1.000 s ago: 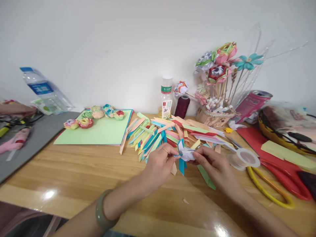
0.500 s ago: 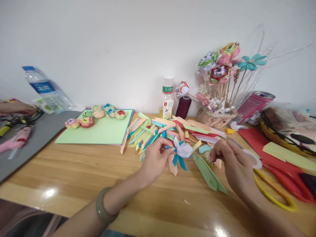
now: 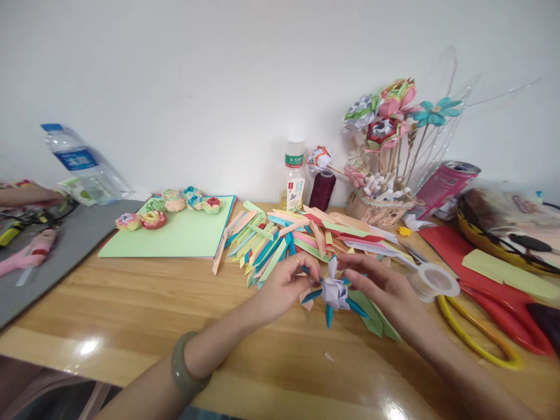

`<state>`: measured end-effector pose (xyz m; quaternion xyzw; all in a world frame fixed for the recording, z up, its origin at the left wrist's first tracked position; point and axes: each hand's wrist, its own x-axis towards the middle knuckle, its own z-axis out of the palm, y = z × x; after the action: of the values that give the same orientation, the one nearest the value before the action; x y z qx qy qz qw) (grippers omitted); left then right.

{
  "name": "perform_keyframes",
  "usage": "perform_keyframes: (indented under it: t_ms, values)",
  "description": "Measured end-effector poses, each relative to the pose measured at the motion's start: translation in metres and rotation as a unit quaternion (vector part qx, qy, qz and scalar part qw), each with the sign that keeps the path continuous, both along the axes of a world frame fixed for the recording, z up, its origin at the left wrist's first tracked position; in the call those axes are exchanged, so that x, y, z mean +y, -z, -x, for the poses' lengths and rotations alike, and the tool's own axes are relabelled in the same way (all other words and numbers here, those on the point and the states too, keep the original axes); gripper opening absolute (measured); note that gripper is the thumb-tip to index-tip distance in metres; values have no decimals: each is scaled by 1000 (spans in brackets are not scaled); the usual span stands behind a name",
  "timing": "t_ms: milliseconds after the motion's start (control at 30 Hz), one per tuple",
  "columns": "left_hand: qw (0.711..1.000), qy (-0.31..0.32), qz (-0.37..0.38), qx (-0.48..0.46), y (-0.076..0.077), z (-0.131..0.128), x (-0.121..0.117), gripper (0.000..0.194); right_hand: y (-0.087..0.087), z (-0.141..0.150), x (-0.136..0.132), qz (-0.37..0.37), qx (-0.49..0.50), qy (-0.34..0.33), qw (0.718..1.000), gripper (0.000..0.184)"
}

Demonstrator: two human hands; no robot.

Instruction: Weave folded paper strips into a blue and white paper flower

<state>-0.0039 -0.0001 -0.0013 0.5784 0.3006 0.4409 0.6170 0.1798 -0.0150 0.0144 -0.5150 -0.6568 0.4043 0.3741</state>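
A paper flower (image 3: 335, 293), white in the middle with blue pointed petals spread around it, is held above the near side of the table. My left hand (image 3: 291, 286) pinches it at its upper left side. Around its right side curves my right hand (image 3: 382, 289), fingers bent at a blue petal. Right behind both hands lies a heap of folded paper strips (image 3: 271, 239) in green, blue, peach, red and yellow. A folded green paper piece (image 3: 378, 318) rests under my right hand, beside a white spool (image 3: 435, 281).
Scissors with red handles (image 3: 503, 315) and a yellow ring handle (image 3: 476, 335) lie at right. Small paper flowers (image 3: 153, 219) sit on green paper (image 3: 175, 242) at left. Behind stand a bottle (image 3: 294, 175), dark red thread (image 3: 322, 191) and a flower basket (image 3: 380, 207). Another person's arm (image 3: 28, 196) shows far left.
My right hand left the flower, moved right toward the spool, then came back to it. The flower has turned, its white middle now facing me and its blue petals fanned out.
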Motion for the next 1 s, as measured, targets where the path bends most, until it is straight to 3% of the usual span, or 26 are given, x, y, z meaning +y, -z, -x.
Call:
perform_keyframes:
  t_ms: [133,267,400,500,700,1000]
  values:
    - [996,-21,-47,79,-1,1,-1,9,2,5,-1,-6,-49,-67,997,24]
    - [992,-54,-18,112,-1,-3,-4,2,4,8,-5,-93,-91,-53,990,17]
    - [987,-72,32,137,0,-7,-9,19,7,10,-8,-142,-105,-16,984,12]
    - [985,-83,37,148,0,-8,-10,18,10,12,-9,-160,-104,-7,982,9]
    - [966,-146,-62,202,1,-8,-13,12,10,15,-11,-197,-94,11,976,7]
    - [957,-145,-104,227,1,-5,-13,10,10,16,-11,-203,-92,-3,975,7]
